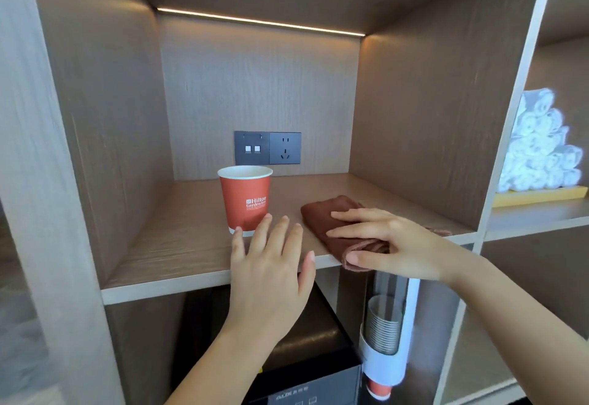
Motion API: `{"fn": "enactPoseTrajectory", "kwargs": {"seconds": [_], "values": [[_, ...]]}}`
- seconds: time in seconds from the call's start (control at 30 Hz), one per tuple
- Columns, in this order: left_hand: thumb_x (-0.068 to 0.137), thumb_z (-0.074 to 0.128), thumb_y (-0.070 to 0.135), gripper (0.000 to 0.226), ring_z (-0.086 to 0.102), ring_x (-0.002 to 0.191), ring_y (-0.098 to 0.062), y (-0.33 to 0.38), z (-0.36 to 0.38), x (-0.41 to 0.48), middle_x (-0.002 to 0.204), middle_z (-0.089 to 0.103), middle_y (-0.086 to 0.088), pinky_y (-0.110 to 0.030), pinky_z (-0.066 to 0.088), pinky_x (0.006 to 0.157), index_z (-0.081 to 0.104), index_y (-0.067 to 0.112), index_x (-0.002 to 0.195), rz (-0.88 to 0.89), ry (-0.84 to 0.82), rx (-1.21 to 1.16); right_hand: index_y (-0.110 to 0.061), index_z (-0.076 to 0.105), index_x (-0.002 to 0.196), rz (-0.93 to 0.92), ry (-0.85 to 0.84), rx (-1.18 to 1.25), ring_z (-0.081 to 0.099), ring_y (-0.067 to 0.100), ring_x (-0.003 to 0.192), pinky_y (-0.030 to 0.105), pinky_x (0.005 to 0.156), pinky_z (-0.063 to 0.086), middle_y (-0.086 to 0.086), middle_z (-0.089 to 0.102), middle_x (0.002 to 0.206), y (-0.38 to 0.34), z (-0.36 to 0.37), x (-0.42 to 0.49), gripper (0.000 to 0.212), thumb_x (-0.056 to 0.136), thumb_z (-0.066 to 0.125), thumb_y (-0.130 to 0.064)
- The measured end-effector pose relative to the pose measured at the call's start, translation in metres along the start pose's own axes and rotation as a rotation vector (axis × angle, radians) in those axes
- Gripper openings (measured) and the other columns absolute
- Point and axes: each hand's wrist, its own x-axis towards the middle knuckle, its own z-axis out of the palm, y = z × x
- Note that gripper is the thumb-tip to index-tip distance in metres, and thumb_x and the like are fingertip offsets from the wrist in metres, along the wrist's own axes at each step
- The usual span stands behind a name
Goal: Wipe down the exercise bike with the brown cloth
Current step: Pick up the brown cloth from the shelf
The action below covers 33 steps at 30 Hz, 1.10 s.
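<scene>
Head view: folded brown cloth sits on the wooden shelf, at 3 o'clock from the red paper cup. Right hand pinches its front fold. Left hand is spread and empty (fingertips near the cup), so a careless sweep could topple it.

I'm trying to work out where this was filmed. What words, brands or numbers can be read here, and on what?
"Hilton Garden Inn": white print on the red paper cup.
Finer line under that logo: too small to read.
Label on the front of the black appliance below the shelf: blurred, unreadable.
No other text shows.
</scene>
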Motion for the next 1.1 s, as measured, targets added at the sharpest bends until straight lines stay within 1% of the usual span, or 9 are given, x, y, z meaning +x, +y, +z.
{"fn": "enactPoseTrajectory", "kwargs": {"seconds": [0.07, 0.13, 0.23, 0.33, 0.53, 0.67, 0.77, 0.93, 1.1], "values": [[0.085, 0.035, 0.039, 0.048, 0.060, 0.107, -0.032, -0.001, 0.000, 0.000, 0.110, 0.067, -0.011, -0.056, 0.043, 0.087, 0.069, 0.009, 0.103, 0.006, 0.005, -0.008, -0.050, 0.052, 0.118, 0.034, -0.034, 0.101, 0.030, -0.001, 0.130, 0.027, 0.106, 0.028, -0.025, 0.039, 0.138, -0.004, -0.008, 0.003, 0.043, 0.078, 0.049, -0.066], [0.085, 0.035, 0.039, 0.049, 0.060, 0.107, -0.032, -0.001, 0.001, 0.000, 0.110, 0.067, -0.011, -0.056, 0.043, 0.088, 0.069, 0.009, 0.103, 0.014, 0.017, -0.007, -0.045, 0.042, 0.131, 0.064, 0.007, 0.093, 0.031, 0.009, 0.132, 0.034, 0.107, 0.032, -0.014, 0.034, 0.144, -0.010, -0.012, 0.015, 0.055, 0.079, 0.044, -0.063], [0.085, 0.036, 0.039, 0.048, 0.058, 0.110, -0.032, -0.002, 0.003, -0.001, 0.112, 0.066, -0.011, -0.056, 0.041, 0.090, 0.069, 0.009, 0.104, 0.024, 0.016, 0.012, -0.051, 0.018, 0.139, 0.195, -0.029, -0.082, 0.011, 0.019, 0.141, 0.053, 0.111, 0.019, -0.012, 0.012, 0.154, -0.018, -0.005, 0.039, 0.067, 0.079, 0.044, -0.067], [0.085, 0.037, 0.039, 0.048, 0.057, 0.111, -0.032, -0.003, 0.004, -0.002, 0.114, 0.065, -0.011, -0.058, 0.040, 0.090, 0.069, 0.010, 0.105, 0.027, 0.023, 0.016, -0.053, 0.011, 0.139, 0.284, -0.186, -0.188, 0.006, 0.024, 0.141, 0.052, 0.111, 0.017, -0.011, 0.005, 0.155, -0.018, 0.008, 0.051, 0.068, 0.082, 0.044, -0.066], [0.086, 0.036, 0.040, 0.049, 0.056, 0.113, -0.032, -0.003, 0.004, -0.001, 0.116, 0.064, -0.012, -0.057, 0.039, 0.092, 0.068, 0.009, 0.107, 0.021, 0.018, 0.021, -0.053, 0.019, 0.137, 0.149, -0.110, -0.196, 0.026, 0.018, 0.129, 0.039, 0.105, 0.031, -0.014, 0.027, 0.145, -0.016, 0.010, 0.030, 0.054, 0.088, 0.040, -0.059], [0.087, 0.037, 0.037, 0.046, 0.055, 0.114, -0.032, -0.002, 0.003, -0.004, 0.117, 0.064, -0.012, -0.055, 0.039, 0.092, 0.067, 0.009, 0.108, 0.011, 0.022, 0.005, -0.050, 0.030, 0.135, -0.019, 0.077, -0.234, 0.041, 0.020, 0.115, 0.043, 0.095, 0.042, -0.011, 0.043, 0.132, -0.012, 0.019, 0.011, 0.056, 0.081, 0.042, -0.059], [0.087, 0.036, 0.037, 0.047, 0.055, 0.114, -0.031, -0.002, 0.002, -0.005, 0.119, 0.063, -0.011, -0.055, 0.038, 0.093, 0.066, 0.009, 0.109, 0.018, 0.023, -0.004, -0.040, 0.045, 0.130, -0.127, 0.248, -0.255, 0.051, 0.024, 0.098, 0.045, 0.080, 0.050, -0.005, 0.055, 0.117, -0.010, 0.028, 0.003, 0.053, 0.078, 0.047, -0.049], [0.087, 0.037, 0.036, 0.045, 0.052, 0.118, -0.030, 0.002, -0.002, -0.011, 0.123, 0.060, -0.010, -0.052, 0.033, 0.098, 0.064, 0.010, 0.113, 0.026, 0.018, -0.022, -0.034, 0.056, 0.122, -0.146, 0.365, -0.262, 0.053, 0.024, 0.087, 0.043, 0.068, 0.052, -0.002, 0.060, 0.106, -0.010, 0.037, 0.003, 0.047, 0.077, 0.049, -0.042], [0.086, 0.038, 0.033, 0.045, 0.052, 0.117, -0.032, 0.007, -0.014, -0.025, 0.122, 0.060, -0.012, -0.052, 0.024, 0.100, 0.064, 0.008, 0.111, -0.014, 0.050, -0.009, -0.029, 0.062, 0.118, -0.123, 0.451, -0.249, 0.054, 0.027, 0.085, 0.043, 0.070, 0.053, 0.003, 0.063, 0.103, -0.016, 0.046, 0.002, 0.044, 0.079, 0.045, -0.041]]}}
